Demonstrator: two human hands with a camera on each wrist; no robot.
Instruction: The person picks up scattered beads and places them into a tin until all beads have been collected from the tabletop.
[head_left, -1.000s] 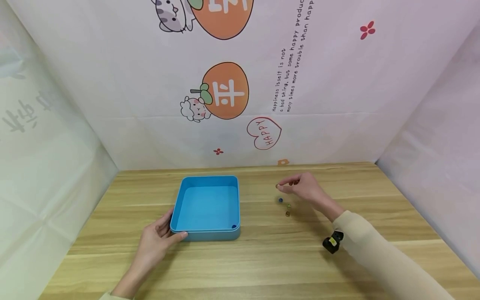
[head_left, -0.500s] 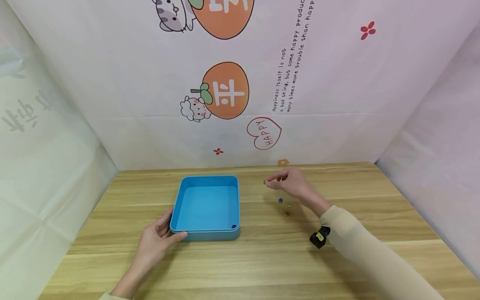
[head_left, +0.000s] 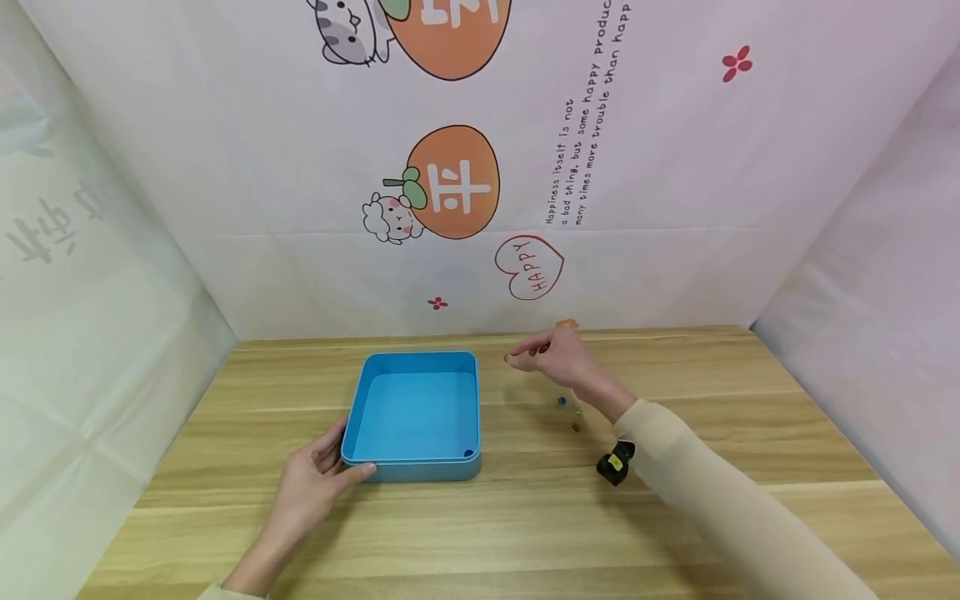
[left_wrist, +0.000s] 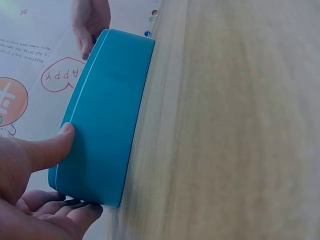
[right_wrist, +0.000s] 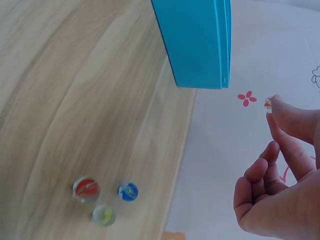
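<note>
My left hand (head_left: pixel 311 475) grips the near left corner of a light blue open box (head_left: pixel 420 472), thumb on its front wall (left_wrist: pixel 107 110) and fingers round the left side. A dark blue marble (head_left: pixel 468 453) lies inside, in the near right corner. Between thumb and forefinger, my right hand (head_left: pixel 562 357) pinches a clear marble with an orange-red swirl (right_wrist: pixel 268 105), raised to the right of the box's far end. Its other fingers curl toward the palm. Below that hand, a blue marble (right_wrist: pixel 128 191), a yellow-green marble (right_wrist: pixel 103 215) and a red marble (right_wrist: pixel 86 190) lie on the table.
The wood-grain table (head_left: pixel 480 542) meets a white printed sheet (head_left: pixel 645 275) at the back. More white sheeting hangs on the left (head_left: pixel 97 317) and right (head_left: pixel 870 333). A small black device (head_left: pixel 615 464) sits at the right wrist.
My right hand has moved left and slightly away, toward the box, carrying the pinched marble. The left hand, the box and the marbles on the table keep their places.
</note>
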